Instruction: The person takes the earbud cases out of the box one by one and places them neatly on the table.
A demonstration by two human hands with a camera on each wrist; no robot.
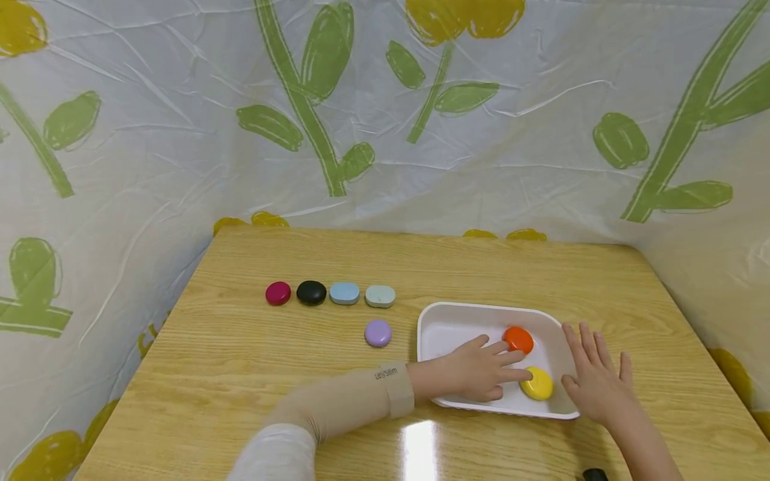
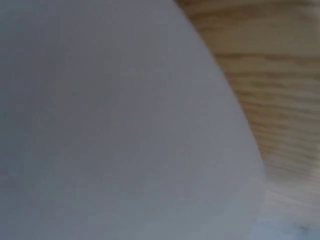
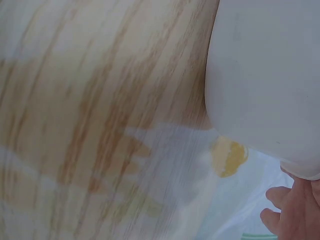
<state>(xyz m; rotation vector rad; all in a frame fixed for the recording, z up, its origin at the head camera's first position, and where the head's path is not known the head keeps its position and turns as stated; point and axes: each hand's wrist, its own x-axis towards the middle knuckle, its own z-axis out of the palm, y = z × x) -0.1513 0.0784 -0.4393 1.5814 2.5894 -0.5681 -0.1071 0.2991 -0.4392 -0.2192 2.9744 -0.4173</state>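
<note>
My left hand (image 1: pixel 481 369) reaches into a white plastic tray (image 1: pixel 466 312) with its fingers spread. One fingertip lies at the edge of a round yellow piece (image 1: pixel 537 384), another close to a round orange-red piece (image 1: pixel 519 340); I cannot tell whether it touches. At the tray's right end, my right hand (image 1: pixel 601 381) has its fingers extended and its thumb side against the rim. In the right wrist view, the right hand's fingers (image 3: pixel 297 210) show beside the tray's pale wall (image 3: pixel 265 75). A blurred pale surface (image 2: pixel 115 120) fills most of the left wrist view.
Left of the tray, a row holds a crimson (image 1: pixel 278 293), a black (image 1: pixel 311 292), a light blue (image 1: pixel 344 293) and a pale green piece (image 1: pixel 380 296). A lilac piece (image 1: pixel 377 333) lies below them. A black object (image 1: pixel 594 474) is at the bottom edge of the wooden table (image 1: pixel 240 374).
</note>
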